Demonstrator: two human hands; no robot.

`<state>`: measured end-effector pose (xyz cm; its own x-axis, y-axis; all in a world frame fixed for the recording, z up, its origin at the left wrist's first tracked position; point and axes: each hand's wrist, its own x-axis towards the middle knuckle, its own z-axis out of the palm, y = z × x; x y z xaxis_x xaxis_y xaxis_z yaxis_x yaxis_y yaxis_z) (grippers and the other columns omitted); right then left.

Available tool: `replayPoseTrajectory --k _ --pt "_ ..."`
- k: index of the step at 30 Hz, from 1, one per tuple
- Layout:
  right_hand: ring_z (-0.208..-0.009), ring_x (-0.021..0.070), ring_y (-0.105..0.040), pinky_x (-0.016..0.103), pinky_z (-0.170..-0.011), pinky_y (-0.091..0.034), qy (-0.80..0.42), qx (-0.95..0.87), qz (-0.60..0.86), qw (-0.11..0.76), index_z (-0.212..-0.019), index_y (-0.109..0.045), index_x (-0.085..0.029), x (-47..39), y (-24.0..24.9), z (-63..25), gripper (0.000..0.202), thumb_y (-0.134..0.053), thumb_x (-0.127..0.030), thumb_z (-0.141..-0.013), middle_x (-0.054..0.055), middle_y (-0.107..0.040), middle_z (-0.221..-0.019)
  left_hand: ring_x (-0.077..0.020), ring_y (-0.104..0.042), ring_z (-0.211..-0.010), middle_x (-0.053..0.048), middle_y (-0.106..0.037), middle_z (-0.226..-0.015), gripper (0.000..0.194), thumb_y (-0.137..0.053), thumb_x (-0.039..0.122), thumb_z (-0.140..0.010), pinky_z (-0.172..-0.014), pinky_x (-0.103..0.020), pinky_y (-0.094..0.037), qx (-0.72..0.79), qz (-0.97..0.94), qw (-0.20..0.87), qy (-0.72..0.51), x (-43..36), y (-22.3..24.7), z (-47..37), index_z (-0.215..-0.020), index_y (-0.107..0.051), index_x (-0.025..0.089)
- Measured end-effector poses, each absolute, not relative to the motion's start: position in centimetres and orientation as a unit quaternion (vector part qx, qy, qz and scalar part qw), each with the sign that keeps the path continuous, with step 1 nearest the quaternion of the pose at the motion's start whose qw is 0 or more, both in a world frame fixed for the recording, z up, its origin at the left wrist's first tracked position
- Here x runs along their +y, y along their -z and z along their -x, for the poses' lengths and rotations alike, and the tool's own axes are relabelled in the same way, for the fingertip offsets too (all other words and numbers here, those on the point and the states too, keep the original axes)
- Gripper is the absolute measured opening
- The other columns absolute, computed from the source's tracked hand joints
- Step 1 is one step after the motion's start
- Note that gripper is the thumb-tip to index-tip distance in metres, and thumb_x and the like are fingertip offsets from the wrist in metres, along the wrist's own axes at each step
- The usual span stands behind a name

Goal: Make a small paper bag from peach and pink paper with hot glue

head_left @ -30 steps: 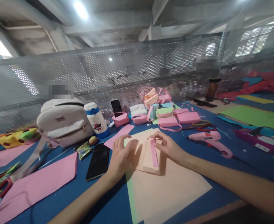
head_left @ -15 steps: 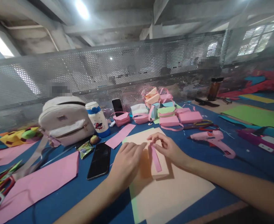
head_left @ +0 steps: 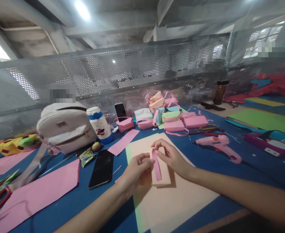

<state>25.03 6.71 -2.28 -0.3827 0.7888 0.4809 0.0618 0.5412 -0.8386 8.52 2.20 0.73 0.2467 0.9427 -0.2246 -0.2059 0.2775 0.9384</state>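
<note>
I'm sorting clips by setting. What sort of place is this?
Probably a shared craft room or workshop: a perforated metal screen stands behind the blue table, which holds a pink glue gun and small folded-paper bags.

Has a bare left hand and a bare right hand. Continues into an uncovered left forearm and an uncovered right forearm, each slim and smooth in outline. Narrows at the wrists, widens gradually up the forearms. Ends in slender, round-tipped fingers, with nails too small to judge.
</note>
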Motion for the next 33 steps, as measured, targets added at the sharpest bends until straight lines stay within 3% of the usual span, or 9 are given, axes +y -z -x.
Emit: replayPoseTrajectory --k 5,9,13,17,20,24,29,33 --pt "-0.1 0.0216 -0.057 0.034 -0.088 -0.043 -0.399 -0.73 0.276 0.482 -0.094 -0.055 -0.023 6.7 2.3 -24.9 0.005 -0.051 -0.026 -0.094 0.004 -0.061 -0.103 -0.0088 -0.057 -0.056 -0.001 -0.061 -0.062 0.039 -0.09 0.038 -0.059 -0.061 -0.019 -0.046 0.385 -0.37 0.738 -0.413 1.0 -0.7 -10.0 -0.072 -0.065 0.011" --pt "-0.108 0.023 -0.055 0.036 -0.094 -0.042 -0.4 -0.73 0.251 0.495 -0.086 -0.055 -0.023 6.8 1.9 -25.3 0.012 -0.05 -0.029 -0.095 0.005 -0.058 -0.108 -0.0072 -0.054 -0.056 0.0 -0.06 -0.062 0.037 -0.089 0.039 -0.06 -0.059 -0.016 -0.044 0.39 -0.393 0.724 -0.411 1.0 -0.5 -9.8 -0.071 -0.066 0.011" --pt "-0.109 0.022 -0.054 0.034 -0.092 -0.042 -0.381 -0.734 0.256 0.501 -0.084 -0.055 -0.023 6.9 1.6 -25.9 0.015 -0.051 -0.029 -0.096 0.005 -0.057 -0.111 -0.0044 -0.046 -0.048 0.002 -0.055 -0.06 0.039 -0.083 0.046 -0.068 -0.047 -0.014 -0.034 0.428 -0.459 0.674 -0.39 1.3 0.0 -8.9 -0.074 -0.067 0.011" --pt "-0.107 0.02 -0.055 0.032 -0.092 -0.043 -0.388 -0.729 0.256 0.502 -0.101 -0.056 -0.024 6.8 1.7 -26.0 0.008 -0.051 -0.029 -0.097 0.004 -0.057 -0.114 -0.0096 -0.056 -0.054 -0.001 -0.063 -0.064 0.043 -0.082 0.05 -0.066 -0.053 -0.017 -0.043 0.45 -0.476 0.644 -0.395 1.5 -0.2 -8.3 -0.082 -0.071 0.012" --pt "-0.109 0.0205 -0.056 0.034 -0.093 -0.045 -0.451 -0.708 0.255 0.479 -0.119 -0.051 -0.026 6.5 1.9 -25.8 0.024 -0.054 -0.031 -0.095 0.005 -0.055 -0.122 -0.0127 -0.063 -0.062 -0.003 -0.068 -0.068 0.043 -0.082 0.048 -0.068 -0.063 -0.02 -0.05 0.454 -0.482 0.627 -0.411 1.9 -0.7 -7.9 -0.09 -0.074 0.012" --pt "-0.119 0.0219 -0.054 0.036 -0.097 -0.045 -0.551 -0.671 0.236 0.436 -0.133 -0.042 -0.028 6.5 2.2 -25.7 0.044 -0.059 -0.035 -0.092 0.007 -0.052 -0.133 -0.0139 -0.066 -0.063 -0.005 -0.073 -0.076 0.047 -0.083 0.046 -0.068 -0.062 -0.021 -0.052 0.446 -0.486 0.611 -0.437 2.5 -0.8 -7.4 -0.102 -0.074 0.014" --pt "-0.121 0.0213 -0.054 0.038 -0.102 -0.044 -0.6 -0.648 0.224 0.411 -0.142 -0.035 -0.033 6.8 2.4 -25.6 0.063 -0.066 -0.037 -0.088 0.009 -0.038 -0.149 -0.0165 -0.069 -0.068 -0.005 -0.074 -0.079 0.047 -0.082 0.045 -0.069 -0.065 -0.023 -0.053 0.435 -0.475 0.616 -0.454 2.7 -0.4 -7.0 -0.105 -0.073 0.016" --pt "-0.123 0.0222 -0.054 0.041 -0.104 -0.043 -0.605 -0.646 0.218 0.411 -0.144 -0.034 -0.033 6.9 2.6 -25.5 0.068 -0.069 -0.035 -0.086 0.01 -0.042 -0.147 -0.0162 -0.066 -0.063 -0.004 -0.071 -0.074 0.05 -0.083 0.046 -0.067 -0.06 -0.023 -0.05 0.427 -0.461 0.632 -0.454 2.6 -0.1 -7.1 -0.104 -0.072 0.016"
